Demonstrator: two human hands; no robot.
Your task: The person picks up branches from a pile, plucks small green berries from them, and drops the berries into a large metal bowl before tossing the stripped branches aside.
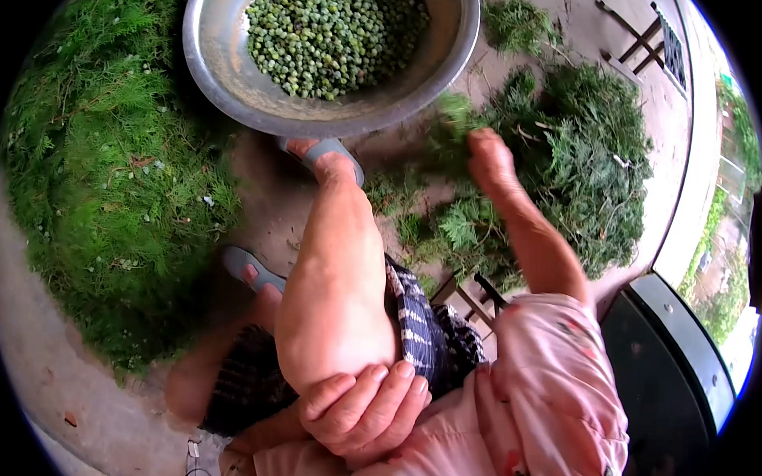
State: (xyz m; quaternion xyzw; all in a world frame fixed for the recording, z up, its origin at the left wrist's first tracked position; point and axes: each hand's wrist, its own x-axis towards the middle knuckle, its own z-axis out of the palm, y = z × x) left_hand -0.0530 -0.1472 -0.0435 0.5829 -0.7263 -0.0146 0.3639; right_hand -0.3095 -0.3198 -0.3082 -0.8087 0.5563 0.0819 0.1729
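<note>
My left hand (366,412) rests on my bare knee, its fingers laid over the skin with no object in them. Out to the right, my right hand (491,162) is closed on a green sprig (459,115), which is blurred by motion. The sprig is between the metal basin (210,73) and a pile of cut green branches (581,161). Small round green fruits (333,39) lie inside the basin, beyond my foot.
A large heap of feathery green branches (106,178) covers the floor at left. Loose greenery (518,25) lies right of the basin. A small stool or chair (656,46) stands at the upper right, and a dark box-like object (657,373) at the lower right.
</note>
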